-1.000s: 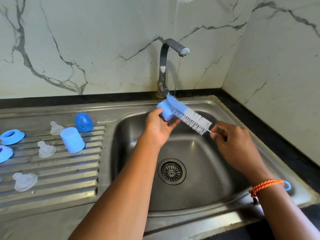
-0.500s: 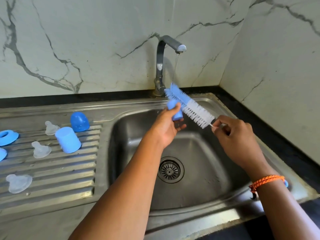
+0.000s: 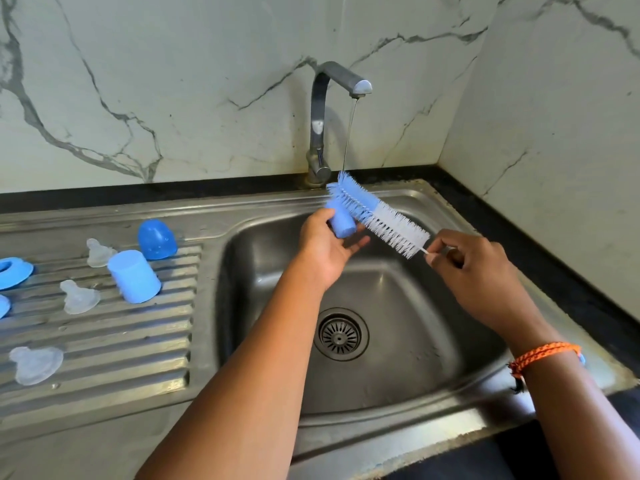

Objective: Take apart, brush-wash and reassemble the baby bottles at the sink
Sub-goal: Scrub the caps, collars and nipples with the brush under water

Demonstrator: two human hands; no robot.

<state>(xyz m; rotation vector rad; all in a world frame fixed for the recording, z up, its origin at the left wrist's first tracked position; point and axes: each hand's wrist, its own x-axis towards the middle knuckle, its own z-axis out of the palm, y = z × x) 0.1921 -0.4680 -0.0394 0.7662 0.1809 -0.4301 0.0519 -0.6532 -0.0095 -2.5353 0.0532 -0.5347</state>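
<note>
My left hand (image 3: 329, 242) holds a small light-blue bottle cap (image 3: 341, 220) over the sink basin (image 3: 398, 306). My right hand (image 3: 467, 268) pinches the thin handle of a blue-and-white bottle brush (image 3: 377, 216), whose bristles lie across the cap's far side. A thin stream of water from the tap (image 3: 325, 116) falls onto the brush tip. On the drainboard (image 3: 104, 341) to the left stand another light-blue cap (image 3: 133, 276), a darker blue dome cap (image 3: 156, 239), three clear teats (image 3: 79, 296) and blue rings (image 3: 12, 271).
Marble wall panels rise behind the sink and to the right. A black counter strip (image 3: 554, 271) runs along the sink's right rim. The drain strainer (image 3: 341, 334) sits at the basin's middle. An orange cord bracelet (image 3: 543, 355) is on my right wrist.
The cap has turned in my left hand, its closed end now pointing toward me. The brush slid along the cap's far side under the stream. The view shifted slightly.
</note>
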